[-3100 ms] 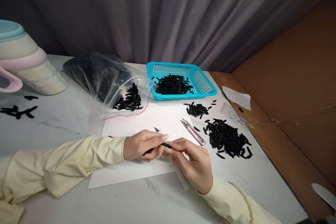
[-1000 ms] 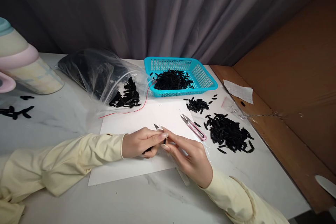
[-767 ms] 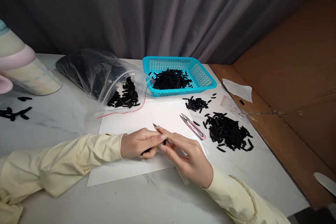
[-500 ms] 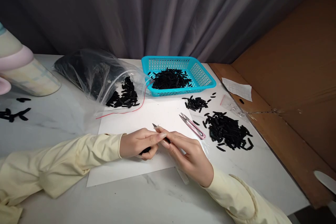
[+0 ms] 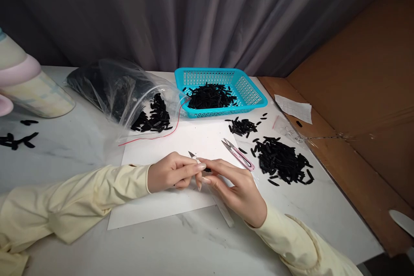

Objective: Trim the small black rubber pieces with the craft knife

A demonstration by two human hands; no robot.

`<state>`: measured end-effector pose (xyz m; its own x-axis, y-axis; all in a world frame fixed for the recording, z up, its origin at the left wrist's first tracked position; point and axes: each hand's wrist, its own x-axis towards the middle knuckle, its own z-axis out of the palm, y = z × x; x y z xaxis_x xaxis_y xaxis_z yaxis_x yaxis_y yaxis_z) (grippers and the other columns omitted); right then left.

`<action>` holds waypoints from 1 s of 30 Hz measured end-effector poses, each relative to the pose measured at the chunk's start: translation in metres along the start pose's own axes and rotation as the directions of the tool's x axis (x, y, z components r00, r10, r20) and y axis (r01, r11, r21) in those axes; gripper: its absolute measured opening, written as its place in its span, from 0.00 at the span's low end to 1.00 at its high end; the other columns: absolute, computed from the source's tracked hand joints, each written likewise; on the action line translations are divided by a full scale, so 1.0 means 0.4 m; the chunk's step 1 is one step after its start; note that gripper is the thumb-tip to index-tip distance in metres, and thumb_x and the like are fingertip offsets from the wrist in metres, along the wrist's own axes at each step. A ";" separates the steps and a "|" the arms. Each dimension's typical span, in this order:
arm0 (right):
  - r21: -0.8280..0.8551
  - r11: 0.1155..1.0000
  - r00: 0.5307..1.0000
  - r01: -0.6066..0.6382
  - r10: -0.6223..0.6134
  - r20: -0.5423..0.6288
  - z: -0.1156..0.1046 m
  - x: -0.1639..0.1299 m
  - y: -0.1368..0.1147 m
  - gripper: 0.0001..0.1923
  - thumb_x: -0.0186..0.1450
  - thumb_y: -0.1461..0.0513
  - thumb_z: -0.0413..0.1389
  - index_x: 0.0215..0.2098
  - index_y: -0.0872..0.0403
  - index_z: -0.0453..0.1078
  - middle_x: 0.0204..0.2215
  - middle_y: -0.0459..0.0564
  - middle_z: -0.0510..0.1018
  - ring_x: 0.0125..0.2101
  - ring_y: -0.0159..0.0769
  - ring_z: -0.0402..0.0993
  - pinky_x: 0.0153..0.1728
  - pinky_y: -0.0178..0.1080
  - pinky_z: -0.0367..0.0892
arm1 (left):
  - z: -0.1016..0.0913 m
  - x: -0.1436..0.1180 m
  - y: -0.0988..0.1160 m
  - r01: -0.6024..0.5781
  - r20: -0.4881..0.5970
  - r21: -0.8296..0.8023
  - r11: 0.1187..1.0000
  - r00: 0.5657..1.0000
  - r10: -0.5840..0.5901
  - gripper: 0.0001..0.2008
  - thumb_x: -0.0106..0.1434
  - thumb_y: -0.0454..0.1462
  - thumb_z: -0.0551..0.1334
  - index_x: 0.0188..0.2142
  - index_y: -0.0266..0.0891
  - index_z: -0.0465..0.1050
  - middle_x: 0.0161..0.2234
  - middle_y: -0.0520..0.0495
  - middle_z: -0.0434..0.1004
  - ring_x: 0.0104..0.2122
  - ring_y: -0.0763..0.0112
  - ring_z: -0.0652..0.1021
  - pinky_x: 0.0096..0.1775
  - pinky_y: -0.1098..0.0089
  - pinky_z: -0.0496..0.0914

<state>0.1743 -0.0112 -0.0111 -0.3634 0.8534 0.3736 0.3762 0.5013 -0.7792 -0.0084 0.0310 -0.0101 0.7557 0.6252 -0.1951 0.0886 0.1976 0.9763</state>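
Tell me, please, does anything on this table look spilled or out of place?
Yes. Black pieces spill from the mouth of the plastic bag onto the table, and a few strays lie far left, apart from the basket and the pile. The hands work over the white sheet.

Soft, even light from above – white paper sheet [image 5: 181, 168] brightest, faint shadows under the sleeves. Far curtain [image 5: 207, 13] dim. Sharp at centre; wide-angle stretch at edges, esp. near left & right corners.
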 end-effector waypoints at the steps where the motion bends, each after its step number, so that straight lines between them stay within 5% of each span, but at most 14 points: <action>1: -0.015 1.000 1.000 0.002 -0.002 -0.007 -0.001 0.000 0.000 0.13 0.64 0.66 0.53 0.47 0.53 0.69 0.32 0.50 0.77 0.32 0.34 0.74 0.34 0.36 0.72 | -0.001 0.000 0.001 0.004 -0.001 0.002 1.000 1.000 -0.004 0.20 0.63 0.44 0.52 0.23 0.33 0.69 0.10 0.61 0.51 0.12 0.83 0.52 0.18 0.74 0.51; 6: -0.044 0.999 1.000 0.031 -0.031 -0.004 -0.006 0.005 -0.006 0.10 0.65 0.68 0.49 0.40 0.55 0.70 0.29 0.51 0.77 0.31 0.34 0.73 0.32 0.36 0.71 | -0.006 0.000 0.003 0.036 0.022 -0.029 0.999 0.999 -0.035 0.21 0.63 0.44 0.51 0.21 0.33 0.68 0.09 0.60 0.50 0.12 0.82 0.52 0.17 0.74 0.49; 30: -0.046 0.993 0.993 0.106 -0.103 0.064 -0.006 -0.002 0.006 0.10 0.64 0.71 0.48 0.39 0.58 0.69 0.29 0.54 0.76 0.30 0.35 0.71 0.31 0.38 0.68 | -0.003 0.000 0.003 0.071 0.043 -0.111 0.991 0.997 -0.066 0.24 0.61 0.41 0.50 0.17 0.30 0.72 0.08 0.57 0.50 0.11 0.80 0.53 0.18 0.71 0.49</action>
<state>0.1776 -0.0102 -0.0122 -0.4542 0.7864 0.4186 0.3740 0.5948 -0.7116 -0.0090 0.0324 -0.0090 0.7756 0.5774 -0.2550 0.0693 0.3237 0.9436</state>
